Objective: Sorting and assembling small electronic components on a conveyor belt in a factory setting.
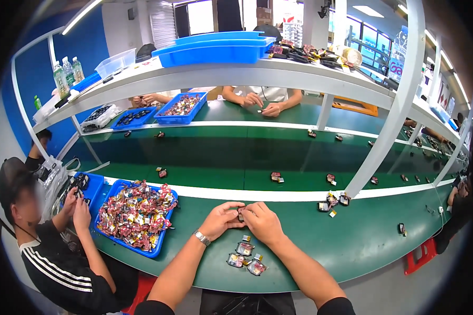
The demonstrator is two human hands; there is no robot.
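My left hand point(222, 221) and my right hand point(264, 222) meet over the green work surface, fingers closed round a small electronic unit point(241, 214). Only a dark reddish bit of it shows between the fingertips. A silver watch is on my left wrist. Just below my hands lie several similar units point(237, 260), with dark rims, pinkish boards and silver and yellow parts. To the left of my left hand stands a blue tray point(157, 247) heaped with many loose red, white and yellow electronic pieces point(136, 216).
A co-worker point(52, 252) at the left handles a dark piece beside another blue tray point(95, 185). More units point(331, 203) lie to the right, by a white post point(386, 131). Beyond a white rail runs a green belt point(210, 163) with scattered units. A shelf point(236, 73) crosses overhead.
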